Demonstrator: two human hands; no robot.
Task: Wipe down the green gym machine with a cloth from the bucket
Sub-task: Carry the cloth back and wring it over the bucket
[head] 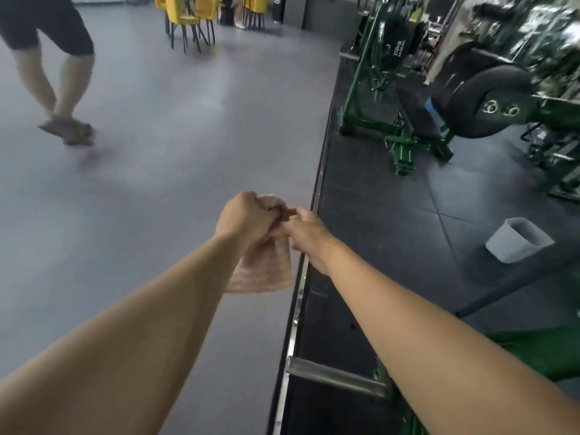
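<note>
Two bare forearms reached from the bottom corners of the frame and met at its centre. The left hand (248,219) and the right hand (309,233) were together, knuckles almost touching, both clamped on a pale pink cloth (263,271).

The cloth sat between and below the hands. Its upper end was bunched inside the left fist, with a small fold showing above the knuckles. The rest hung beneath the left hand as a loose, roughly rectangular flap. Its long axis ran top to bottom in the frame, leaning slightly left, and its wider, free edge pointed toward the bottom of the frame.

The left hand's fingers were curled tightly round the bunched top. The right hand's fingers were curled too, and pinched the cloth's top edge just beside the left knuckles; the exact contact was partly hidden.

A pale bucket (502,246) stood on dark floor mats at middle right, well apart from the hands. The green gym machine (361,76), with black weight plates (489,102), filled the upper right. A metal strip (318,183) ran just beside the right hand, dividing the mats from the grey floor (157,167). A person's legs (62,83) showed at upper left, and yellow chairs (185,14) at top centre.
</note>
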